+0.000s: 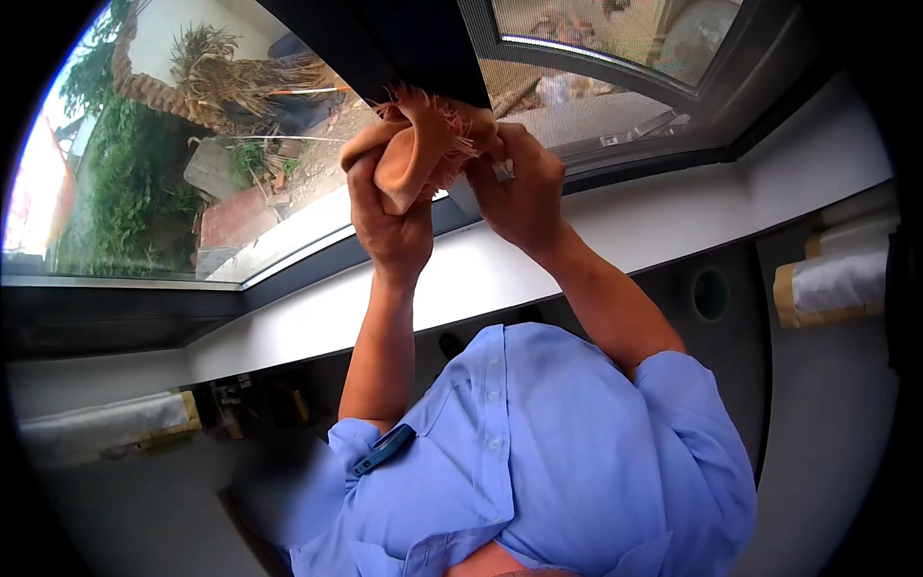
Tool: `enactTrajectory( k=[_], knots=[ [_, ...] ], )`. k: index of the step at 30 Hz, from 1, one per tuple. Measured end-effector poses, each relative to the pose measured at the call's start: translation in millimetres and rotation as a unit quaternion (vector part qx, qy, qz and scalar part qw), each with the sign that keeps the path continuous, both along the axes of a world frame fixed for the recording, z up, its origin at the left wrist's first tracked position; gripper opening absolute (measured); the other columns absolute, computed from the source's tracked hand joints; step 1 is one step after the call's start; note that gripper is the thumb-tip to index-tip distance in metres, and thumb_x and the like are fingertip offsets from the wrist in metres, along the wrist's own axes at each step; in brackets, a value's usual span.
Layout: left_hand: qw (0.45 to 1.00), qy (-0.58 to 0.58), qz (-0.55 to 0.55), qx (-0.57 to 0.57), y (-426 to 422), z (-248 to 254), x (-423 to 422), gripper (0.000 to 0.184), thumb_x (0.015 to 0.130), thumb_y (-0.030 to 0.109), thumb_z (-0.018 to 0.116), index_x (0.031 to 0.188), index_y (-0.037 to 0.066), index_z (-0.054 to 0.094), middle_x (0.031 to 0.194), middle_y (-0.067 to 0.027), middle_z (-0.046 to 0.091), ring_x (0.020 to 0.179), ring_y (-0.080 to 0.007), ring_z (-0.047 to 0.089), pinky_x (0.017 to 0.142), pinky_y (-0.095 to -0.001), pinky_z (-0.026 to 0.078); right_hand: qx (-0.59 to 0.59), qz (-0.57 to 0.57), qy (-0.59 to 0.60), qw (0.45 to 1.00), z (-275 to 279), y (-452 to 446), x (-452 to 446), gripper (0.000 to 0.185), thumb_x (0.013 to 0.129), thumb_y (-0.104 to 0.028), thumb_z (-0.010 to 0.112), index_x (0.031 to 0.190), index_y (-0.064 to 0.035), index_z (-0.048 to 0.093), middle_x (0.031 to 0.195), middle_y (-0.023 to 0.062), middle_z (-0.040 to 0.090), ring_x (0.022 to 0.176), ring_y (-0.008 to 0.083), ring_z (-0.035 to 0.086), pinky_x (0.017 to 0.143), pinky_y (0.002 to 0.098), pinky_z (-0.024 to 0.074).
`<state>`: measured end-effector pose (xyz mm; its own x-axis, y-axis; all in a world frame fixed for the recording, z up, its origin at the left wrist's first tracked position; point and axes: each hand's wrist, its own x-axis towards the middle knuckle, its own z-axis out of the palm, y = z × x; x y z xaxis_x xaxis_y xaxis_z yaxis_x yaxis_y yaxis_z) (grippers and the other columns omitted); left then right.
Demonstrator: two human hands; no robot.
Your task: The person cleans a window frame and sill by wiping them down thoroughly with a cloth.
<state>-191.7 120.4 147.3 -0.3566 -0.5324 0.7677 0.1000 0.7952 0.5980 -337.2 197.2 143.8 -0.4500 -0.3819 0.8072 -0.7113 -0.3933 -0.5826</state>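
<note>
A folded orange cloth [415,159] with a ragged, fringed edge is bunched up against the dark window frame [409,48]. My left hand [392,226] is closed around its left and lower part, thumb pressed along the fold. On the other side, my right hand [524,188] has its fingers bent in at the cloth's right edge and grips it there; the fingertips are partly hidden. Something small and whitish shows by the right fingers, too small to name. Both arms reach up over the white window sill [461,274].
A glass pane [317,183] lies to the left, with plants and rubble outside. At the right is a screened window section [586,120]. White and yellow fabric pieces [836,284] appear at the right side. A blue device [385,449] rests by my shirt's left side.
</note>
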Motion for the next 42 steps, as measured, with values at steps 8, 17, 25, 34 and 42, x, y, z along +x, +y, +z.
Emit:
enactTrajectory(
  k=[8, 17, 25, 34, 42],
  knots=[
    [0.977, 0.088, 0.082, -0.177, -24.7, 108.7, -18.8, 0.047, 0.087, -0.005, 0.073, 0.13, -0.004, 0.056, 0.126, -0.012, 0.063, 0.117, -0.0215, 0.064, 0.104, -0.0345, 0.05, -0.104, 0.027, 0.006, 0.994, 107.7, -14.8, -15.6, 0.021, 0.085, -0.011, 0.079, 0.099, -0.0049, 0.064, 0.069, 0.0092, 0.069, 0.061, 0.0268, 0.073, 0.055, 0.0377, 0.0568],
    [0.968, 0.143, 0.124, -0.164, -31.7, 217.4, -30.6, 0.042, 0.083, -0.006, 0.074, 0.122, 0.0, 0.06, 0.135, -0.0102, 0.061, 0.114, -0.0166, 0.064, 0.094, -0.0309, 0.053, -0.211, -0.029, 0.093, 0.973, 242.6, -32.4, -23.5, 0.02, 0.083, -0.018, 0.078, 0.096, -0.0096, 0.066, 0.069, 0.0082, 0.067, 0.06, 0.0268, 0.071, 0.054, 0.0391, 0.0555],
    [0.983, 0.019, 0.096, -0.153, -15.9, 55.2, -20.5, 0.051, 0.088, 0.003, 0.077, 0.131, -0.005, 0.052, 0.13, -0.0195, 0.058, 0.124, -0.0326, 0.06, 0.108, -0.042, 0.046, -0.055, 0.017, 0.089, 0.994, 74.4, -10.8, -19.6, 0.024, 0.082, -0.006, 0.078, 0.101, -0.0038, 0.062, 0.064, 0.0057, 0.061, 0.054, 0.0201, 0.067, 0.051, 0.0322, 0.053],
    [0.973, 0.073, 0.12, -0.185, -26.9, 164.0, -20.3, 0.04, 0.086, -0.004, 0.068, 0.123, 0.0, 0.056, 0.129, -0.01, 0.062, 0.111, -0.0201, 0.067, 0.094, -0.0317, 0.054, -0.105, 0.01, 0.075, 0.992, 169.0, -19.9, -24.1, 0.03, 0.09, -0.012, 0.074, 0.118, -0.005, 0.065, 0.082, 0.0106, 0.074, 0.069, 0.0202, 0.075, 0.06, 0.0303, 0.0585],
    [0.984, -0.112, 0.135, -0.012, 1.3, -45.4, -2.0, 0.057, 0.09, 0.014, 0.078, 0.135, -0.002, 0.047, 0.124, -0.0229, 0.065, 0.116, -0.0395, 0.068, 0.098, -0.0438, 0.053, 0.024, -0.02, 0.021, 0.999, -42.4, 0.1, -6.0, 0.024, 0.084, -0.011, 0.081, 0.098, -0.0054, 0.063, 0.069, 0.0103, 0.065, 0.062, 0.0284, 0.071, 0.056, 0.0374, 0.0552]
  ],
)
